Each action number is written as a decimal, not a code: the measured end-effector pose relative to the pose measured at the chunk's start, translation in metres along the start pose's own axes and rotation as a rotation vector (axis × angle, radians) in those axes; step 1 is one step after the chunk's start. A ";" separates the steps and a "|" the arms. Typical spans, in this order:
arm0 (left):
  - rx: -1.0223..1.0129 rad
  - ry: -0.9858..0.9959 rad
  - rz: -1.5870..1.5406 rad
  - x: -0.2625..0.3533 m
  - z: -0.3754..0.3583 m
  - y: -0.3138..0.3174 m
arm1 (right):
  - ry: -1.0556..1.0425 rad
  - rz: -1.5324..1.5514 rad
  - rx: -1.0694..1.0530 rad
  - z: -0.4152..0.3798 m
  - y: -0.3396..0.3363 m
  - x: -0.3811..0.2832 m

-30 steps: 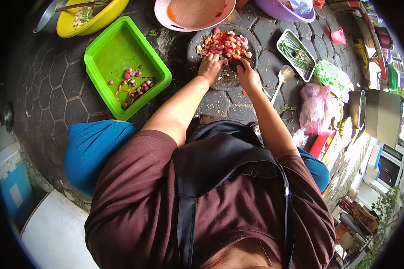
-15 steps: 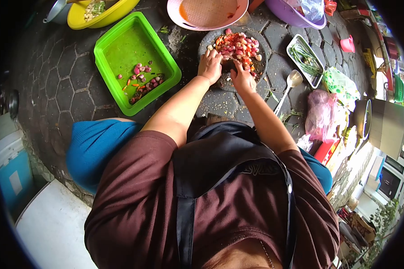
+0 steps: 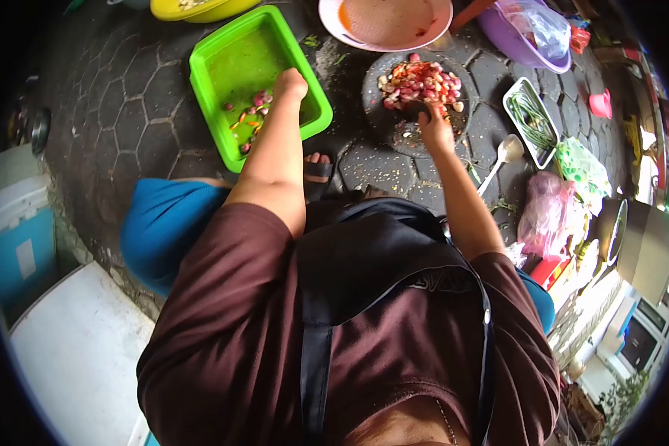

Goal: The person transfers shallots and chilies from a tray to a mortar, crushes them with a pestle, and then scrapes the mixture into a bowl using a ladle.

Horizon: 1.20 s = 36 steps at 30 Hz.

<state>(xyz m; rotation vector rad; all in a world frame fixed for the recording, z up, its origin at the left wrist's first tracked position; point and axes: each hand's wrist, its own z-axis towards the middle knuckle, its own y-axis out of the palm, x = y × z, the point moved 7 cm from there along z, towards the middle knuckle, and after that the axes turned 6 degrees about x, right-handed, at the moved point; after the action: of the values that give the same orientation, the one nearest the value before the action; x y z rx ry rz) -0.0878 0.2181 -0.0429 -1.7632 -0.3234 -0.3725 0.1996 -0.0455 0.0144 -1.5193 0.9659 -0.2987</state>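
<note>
My left hand point(image 3: 292, 84) hangs over the right side of a green tray point(image 3: 203, 74); its fingers are bent down out of sight. Inside the tray lie small shallots point(image 3: 262, 98) and some orange chillies point(image 3: 239, 121). My right hand point(image 3: 437, 134) is closed round a dark stone pestle point(image 3: 418, 111) on a round stone mortar point(image 3: 375, 123). Heaped on the far half of the mortar, just beyond the pestle, are shallots, garlic cloves and chopped red chilli point(image 3: 424, 83).
Beyond the mortar stands a pink basin point(image 3: 385, 26), with a purple basin point(image 3: 509, 33) to its right. A metal spoon point(image 3: 507, 152) and a white tray of long green beans point(image 3: 529, 115) lie at right, near plastic bags point(image 3: 544, 212). A yellow basin point(image 3: 201, 10) is at far left.
My left hand has left the mortar and moved left over the green tray. My right hand stays at the mortar with the pestle. The view has shifted slightly.
</note>
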 end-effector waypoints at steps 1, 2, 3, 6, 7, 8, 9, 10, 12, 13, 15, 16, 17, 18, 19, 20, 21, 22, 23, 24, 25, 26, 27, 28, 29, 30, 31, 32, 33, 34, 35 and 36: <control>-0.054 -0.038 0.094 -0.026 0.010 0.014 | -0.016 0.044 -0.031 0.007 0.001 0.007; -0.270 0.033 0.189 -0.036 0.010 0.027 | -0.099 0.130 0.021 0.013 -0.003 0.010; -0.491 0.099 0.282 -0.045 0.003 0.037 | -0.053 0.146 0.010 0.014 -0.010 0.013; -0.638 -0.024 0.227 -0.031 -0.052 0.005 | -0.037 0.249 0.083 -0.003 -0.036 0.009; -0.638 0.019 0.266 -0.033 -0.055 0.010 | -0.048 0.281 0.103 -0.009 -0.041 0.006; -0.521 0.139 0.362 -0.031 -0.058 0.013 | -0.037 0.293 0.108 -0.013 -0.045 0.004; -0.528 0.144 0.365 -0.039 -0.063 0.026 | -0.022 0.302 0.117 -0.019 -0.047 0.001; -0.346 0.109 0.338 -0.044 -0.061 0.030 | 0.004 0.290 0.102 -0.021 -0.045 0.002; -0.146 0.036 0.312 -0.047 -0.055 0.034 | 0.040 0.309 0.116 -0.019 -0.041 0.004; -0.111 -0.049 0.235 -0.052 -0.053 0.034 | 0.034 0.328 0.135 -0.020 -0.040 0.005; -0.145 0.070 0.235 -0.038 -0.057 0.025 | 0.065 0.330 0.148 -0.019 -0.040 0.010; -0.120 0.075 0.200 -0.035 -0.054 0.021 | 0.074 0.330 0.157 -0.021 -0.044 0.010; -0.086 0.089 0.127 -0.030 -0.051 0.017 | 0.080 0.328 0.161 -0.021 -0.048 0.012; -0.039 0.083 0.037 -0.013 -0.050 0.002 | 0.077 0.340 0.170 -0.020 -0.051 0.013; 0.006 0.074 -0.053 0.006 -0.052 -0.009 | 0.072 0.353 0.178 -0.020 -0.053 0.014; 0.069 0.180 -0.125 0.032 -0.054 -0.020 | 0.109 0.347 0.168 -0.019 -0.054 0.018; 0.132 0.285 -0.197 0.058 -0.058 -0.025 | 0.111 0.346 0.171 -0.019 -0.055 0.019; 0.114 0.384 -0.298 0.083 -0.063 -0.016 | 0.100 0.346 0.192 -0.019 -0.056 0.020; 0.096 0.484 -0.400 0.108 -0.072 -0.007 | 0.089 0.347 0.214 -0.020 -0.056 0.021; 0.038 0.593 -0.351 0.135 -0.092 0.000 | 0.091 0.339 0.207 -0.019 -0.055 0.023; -0.020 0.704 -0.303 0.159 -0.116 0.005 | 0.096 0.339 0.211 -0.022 -0.055 0.023; -0.141 0.748 -0.280 0.173 -0.132 0.025 | 0.115 0.323 0.190 -0.021 -0.052 0.025; -0.264 0.789 -0.257 0.182 -0.149 0.047 | 0.136 0.305 0.168 -0.022 -0.048 0.028; -0.250 0.775 -0.250 0.188 -0.160 0.061 | 0.134 0.300 0.163 -0.027 -0.051 0.025; -0.237 0.762 -0.243 0.191 -0.168 0.073 | 0.133 0.272 0.155 -0.027 -0.048 0.026; -0.011 0.893 -0.268 0.198 -0.176 0.065 | 0.137 0.277 0.148 -0.028 -0.047 0.026; -0.022 0.897 -0.279 0.200 -0.177 0.073 | 0.143 0.278 0.137 -0.030 -0.044 0.028; -0.165 0.831 -0.289 0.197 -0.172 0.088 | 0.135 0.293 0.145 -0.033 -0.044 0.029; -0.302 0.762 -0.294 0.196 -0.172 0.092 | 0.139 0.286 0.144 -0.035 -0.045 0.030; -0.292 0.661 -0.388 0.193 -0.161 0.096 | 0.112 0.270 0.151 -0.036 -0.047 0.029; -0.293 0.662 -0.386 0.194 -0.152 0.095 | 0.085 0.257 0.159 -0.037 -0.047 0.026; -0.255 0.719 -0.351 0.196 -0.145 0.087 | 0.079 0.212 0.130 -0.040 -0.050 0.022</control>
<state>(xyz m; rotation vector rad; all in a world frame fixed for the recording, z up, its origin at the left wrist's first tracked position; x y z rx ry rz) 0.1149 0.0613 -0.0091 -1.6869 -0.0619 -1.3036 0.2059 -0.0937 0.0617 -1.2834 1.1383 -0.2655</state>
